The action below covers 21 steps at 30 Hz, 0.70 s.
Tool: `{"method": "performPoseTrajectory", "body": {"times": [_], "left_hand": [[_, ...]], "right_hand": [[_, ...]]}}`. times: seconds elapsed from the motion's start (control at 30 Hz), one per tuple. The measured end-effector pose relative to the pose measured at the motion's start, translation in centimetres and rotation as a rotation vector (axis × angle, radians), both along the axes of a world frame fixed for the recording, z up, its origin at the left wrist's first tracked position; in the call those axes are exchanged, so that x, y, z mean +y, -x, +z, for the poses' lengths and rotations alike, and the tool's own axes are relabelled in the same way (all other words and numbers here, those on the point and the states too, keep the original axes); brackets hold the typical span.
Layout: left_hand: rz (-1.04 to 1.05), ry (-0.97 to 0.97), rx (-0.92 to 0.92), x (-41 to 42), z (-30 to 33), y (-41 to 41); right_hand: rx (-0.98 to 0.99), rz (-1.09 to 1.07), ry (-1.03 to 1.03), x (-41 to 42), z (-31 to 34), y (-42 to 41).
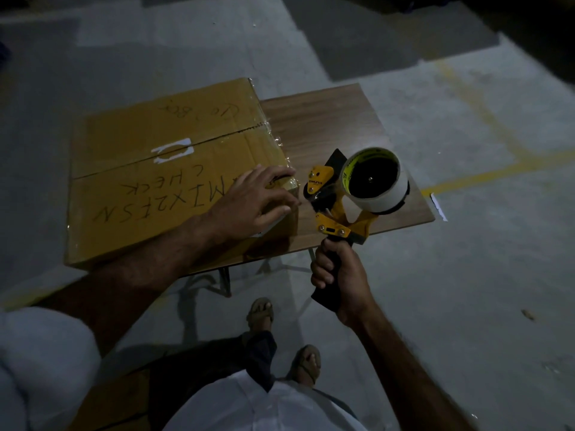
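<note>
- Cardboard box [149, 194]: lies flat on the left part of a small wooden table [342, 126]; handwritten lettering on top, centre seam visible, clear tape glinting along the right edge
- Left hand [255, 200]: rests on the box's near right corner, fingers spread and relaxed, pressing down, nothing clasped
- Tape dispenser [329, 209]: yellow, held above the table just right of the box, apart from it; roll of tape [384, 197] mounted on it
- Right hand [339, 281]: fingers wrapped tight round the dispenser's black handle
- Concrete floor [466, 275]: bears a yellow line [485, 172]
</note>
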<state>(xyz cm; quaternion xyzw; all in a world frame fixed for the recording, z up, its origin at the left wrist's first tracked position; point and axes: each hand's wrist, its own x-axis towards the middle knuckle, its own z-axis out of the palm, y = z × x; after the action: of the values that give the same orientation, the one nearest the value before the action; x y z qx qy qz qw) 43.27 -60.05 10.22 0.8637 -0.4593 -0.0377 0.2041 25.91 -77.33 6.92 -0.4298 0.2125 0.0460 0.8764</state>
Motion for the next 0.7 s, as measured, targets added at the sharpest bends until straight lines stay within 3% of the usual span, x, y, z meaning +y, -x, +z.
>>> {"method": "performPoseTrajectory", "body": {"times": [0.13, 0.23, 0.33, 0.43, 0.57, 0.7], "left_hand": [[0.04, 0.04, 0.009, 0.1, -0.4, 0.5], [0.183, 0.32, 0.064, -0.1, -1.2, 1.6], [0.295, 0.478, -0.017, -1.0, -1.8, 3.5], [0.209, 0.516, -0.075, -2.4, -2.4, 6.0], [0.237, 0.493, 0.038, -3.5, -3.2, 8.8], [0.22, 0.46, 0.03, -4.0, -3.2, 9.0]], "right_hand": [[0.013, -0.028, 0.1, -0.4, 0.2, 0.3], [0.009, -0.053, 0.106, -1.0, 0.2, 0.5], [0.014, -0.053, 0.099, -1.4, 0.0, 0.8], [0.005, -0.037, 0.092, -1.3, -0.3, 1.2], [0.022, -0.029, 0.046, -1.0, -0.4, 1.2], [0.029, -0.011, 0.098, -0.8, -0.1, 1.1]]}}
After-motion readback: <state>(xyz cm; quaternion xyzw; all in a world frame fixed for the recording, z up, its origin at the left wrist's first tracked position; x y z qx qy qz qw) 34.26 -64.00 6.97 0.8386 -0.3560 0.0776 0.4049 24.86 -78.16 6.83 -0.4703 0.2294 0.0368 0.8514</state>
